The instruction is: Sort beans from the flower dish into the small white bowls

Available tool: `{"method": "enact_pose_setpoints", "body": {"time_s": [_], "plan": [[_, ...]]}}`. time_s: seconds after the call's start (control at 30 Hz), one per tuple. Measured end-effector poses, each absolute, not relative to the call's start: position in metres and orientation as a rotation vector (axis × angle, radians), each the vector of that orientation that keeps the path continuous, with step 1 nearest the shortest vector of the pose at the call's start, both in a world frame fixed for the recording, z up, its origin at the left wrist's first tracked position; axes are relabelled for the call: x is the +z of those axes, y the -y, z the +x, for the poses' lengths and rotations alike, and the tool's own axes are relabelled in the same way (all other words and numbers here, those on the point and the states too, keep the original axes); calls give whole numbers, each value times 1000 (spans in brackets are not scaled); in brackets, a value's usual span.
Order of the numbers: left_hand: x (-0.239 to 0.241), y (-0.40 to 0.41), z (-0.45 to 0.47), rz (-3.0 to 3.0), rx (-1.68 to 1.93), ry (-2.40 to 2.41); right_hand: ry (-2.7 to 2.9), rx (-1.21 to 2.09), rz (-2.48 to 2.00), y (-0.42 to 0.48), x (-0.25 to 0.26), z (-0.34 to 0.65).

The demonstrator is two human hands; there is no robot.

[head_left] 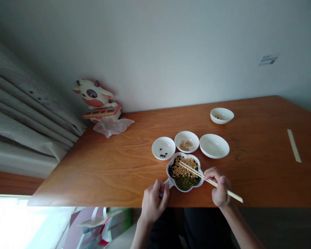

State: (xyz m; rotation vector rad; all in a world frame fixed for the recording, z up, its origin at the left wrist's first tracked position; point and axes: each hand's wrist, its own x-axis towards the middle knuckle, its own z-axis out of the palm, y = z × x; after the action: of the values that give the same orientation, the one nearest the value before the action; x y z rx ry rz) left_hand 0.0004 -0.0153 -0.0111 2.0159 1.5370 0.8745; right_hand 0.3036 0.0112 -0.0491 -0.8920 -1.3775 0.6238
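Note:
My left hand [155, 200] is closed round the handle of a flower-shaped dish [168, 168] near the table's front edge. Soybeans [188, 169], green mung beans [186, 183] and some black beans fill the dish. Wooden chopsticks [233, 196] are gripped in my right hand [219, 186], their tips down among the soybeans. Whether a bean is pinched between the tips is too small to tell. Just behind the dish stand a white bowl [156, 152] with several black beans, a white bowl [190, 137] with some soybeans, and a white bowl [214, 146] with nothing visible inside.
Farther back sits another white bowl [229, 117] with a few small bits. A pale paper strip [294, 145] lies at the right of the wooden table [114, 169]. At the back left are a cow toy keyboard [98, 100] and a clear plastic bag [112, 127]. Bags stand below the left edge.

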Motion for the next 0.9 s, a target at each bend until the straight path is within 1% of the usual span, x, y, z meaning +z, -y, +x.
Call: {"method": "enact_pose_setpoints", "body": {"time_s": [0.27,0.37,0.57,0.7,0.9], "plan": [[-9,15,2,2008,885,-1538,1139,381,-942,-25,-15,297],[-6,15,4,2011,890,-1554,1066,339,-1004,-37,-2,298],[-1,15,7,2016,908,-1545,1134,449,-1067,-22,8,303],[0,14,9,2019,897,-1552,1269,567,-1104,-8,2,300],[3,14,10,2040,918,-1555,1363,602,-1133,-13,-9,294]]}}
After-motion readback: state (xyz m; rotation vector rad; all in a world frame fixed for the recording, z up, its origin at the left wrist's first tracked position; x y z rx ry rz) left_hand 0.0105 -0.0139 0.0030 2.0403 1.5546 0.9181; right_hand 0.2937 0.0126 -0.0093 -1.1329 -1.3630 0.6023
